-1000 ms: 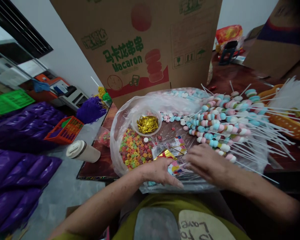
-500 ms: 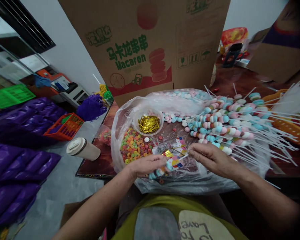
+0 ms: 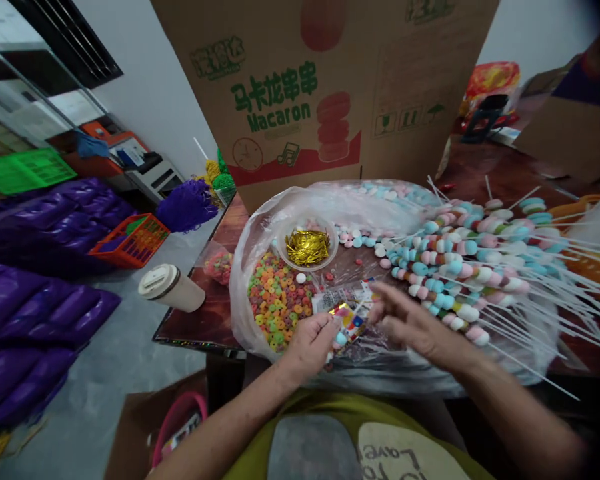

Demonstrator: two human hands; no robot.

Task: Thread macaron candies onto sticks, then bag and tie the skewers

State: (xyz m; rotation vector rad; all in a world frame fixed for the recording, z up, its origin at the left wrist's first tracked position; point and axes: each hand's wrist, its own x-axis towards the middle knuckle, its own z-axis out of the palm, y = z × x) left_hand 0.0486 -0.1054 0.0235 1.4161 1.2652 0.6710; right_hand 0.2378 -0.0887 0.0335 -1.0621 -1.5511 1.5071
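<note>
My left hand [image 3: 314,340] is closed on a candy skewer, with a pale blue piece [image 3: 340,341] showing by the fingertips; the hand hides most of it. Shiny gold and a colourful printed wrapper [image 3: 355,323] show just past those fingers. My right hand [image 3: 415,327], slightly blurred, is just right of the wrapper, fingers apart and nothing visible in them. Beyond the hands, a clear round bowl [image 3: 336,248] holds gold twist ties [image 3: 307,247]. Colourful ring-shaped cereal [image 3: 275,303] lies left of the wrapper. Many pastel candy skewers [image 3: 460,267] are piled at the right.
A clear plastic sheet [image 3: 245,267] lies under the goods on the dark red table [image 3: 195,320]. A large cardboard box [image 3: 350,80] stands behind. A lidded cup [image 3: 177,290] is at the left edge. An orange basket [image 3: 590,267] is on the right.
My right hand has spread its fingers, which were pinched at the stick end. My left hand has turned, and less of the skewer shows. The view has shifted slightly.
</note>
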